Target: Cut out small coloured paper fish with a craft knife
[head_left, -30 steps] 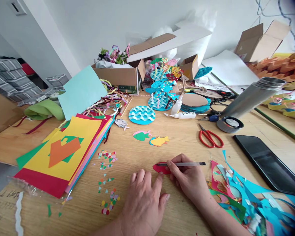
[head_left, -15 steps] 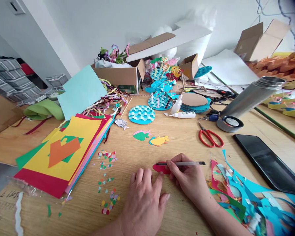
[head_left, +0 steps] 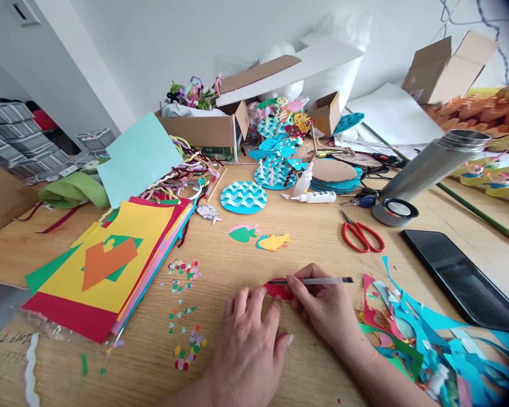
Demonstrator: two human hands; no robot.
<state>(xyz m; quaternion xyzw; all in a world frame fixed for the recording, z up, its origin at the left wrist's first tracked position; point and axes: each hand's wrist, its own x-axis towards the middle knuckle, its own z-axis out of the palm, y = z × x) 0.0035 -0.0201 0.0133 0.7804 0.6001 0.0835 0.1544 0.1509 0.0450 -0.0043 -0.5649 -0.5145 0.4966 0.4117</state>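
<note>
A small red paper cut-out [head_left: 276,290] lies on the table between my hands, partly covered by fingers. My right hand [head_left: 324,308] grips a slim pen [head_left: 326,280], its tip over the cut-out's left part. My left hand [head_left: 248,342] rests palm down with fingers spread, and its fingertips reach the cut-out's near left edge. Beyond them lie a green paper fish [head_left: 242,233] with pink behind it and a yellow paper fish [head_left: 274,242] with blue and orange edges showing.
Red-handled scissors [head_left: 360,236], a black phone [head_left: 458,282] and paper scraps [head_left: 432,328] lie to the right. Coloured sheets [head_left: 148,217] are stacked left, beside small confetti pieces [head_left: 190,345]. Farther back are a wavy blue disc [head_left: 243,198], glue bottles [head_left: 318,197] and a steel flask [head_left: 432,167].
The fingers of my left hand have stretched slightly forward and right, onto the edge of the red cut-out. My right hand and the pen have barely moved.
</note>
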